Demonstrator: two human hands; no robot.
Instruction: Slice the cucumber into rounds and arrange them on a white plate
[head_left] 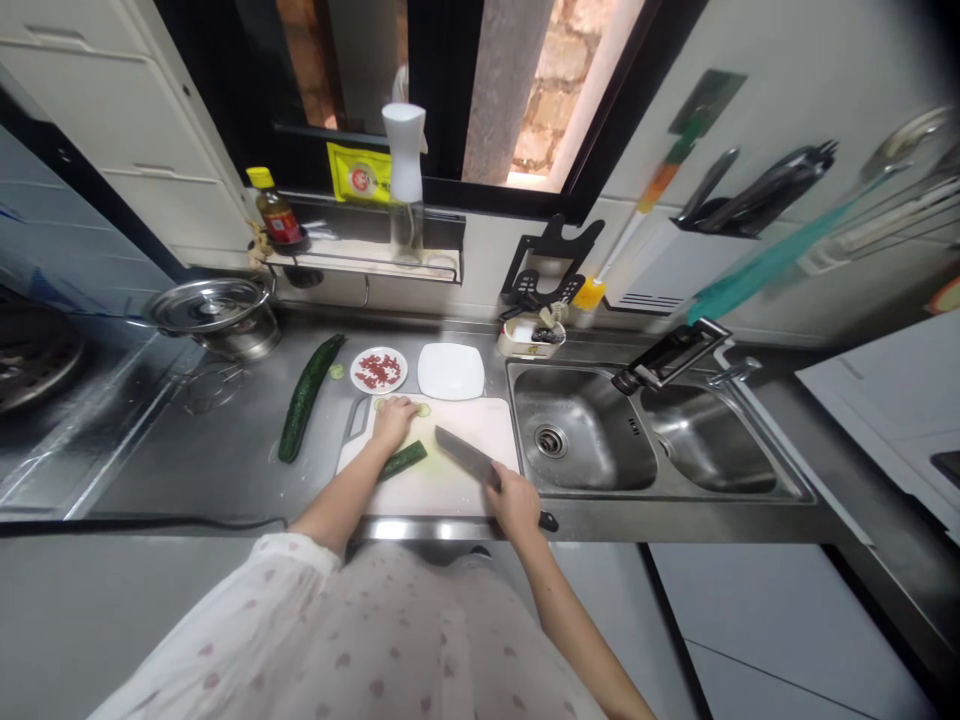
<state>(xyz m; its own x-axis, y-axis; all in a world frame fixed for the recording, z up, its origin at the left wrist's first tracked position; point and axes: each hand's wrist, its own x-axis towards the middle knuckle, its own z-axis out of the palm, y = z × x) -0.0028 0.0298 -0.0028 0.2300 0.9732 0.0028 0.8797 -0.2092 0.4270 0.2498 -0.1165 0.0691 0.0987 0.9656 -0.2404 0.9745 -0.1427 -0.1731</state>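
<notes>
My right hand (516, 505) grips the black handle of a kitchen knife (465, 455), its broad blade angled up and left over the white cutting board (450, 495). Near the board's far edge, my left hand (395, 420) reaches down with its fingers apart. A cucumber slice (424, 410) lies just right of those fingertips. What lies under the palm is hidden. A cut piece of cucumber (403, 459) rests on the board between my left forearm and the blade. Left of the board, a whole cucumber (309, 400) lies on the steel counter.
Behind the board stand a plate of chopped red pieces (379, 371) and a white square dish (451, 371). A double sink (592, 430) with a black faucet (667, 360) is at right. A lidded steel pot (225, 315) stands at back left, below a shelf with bottles.
</notes>
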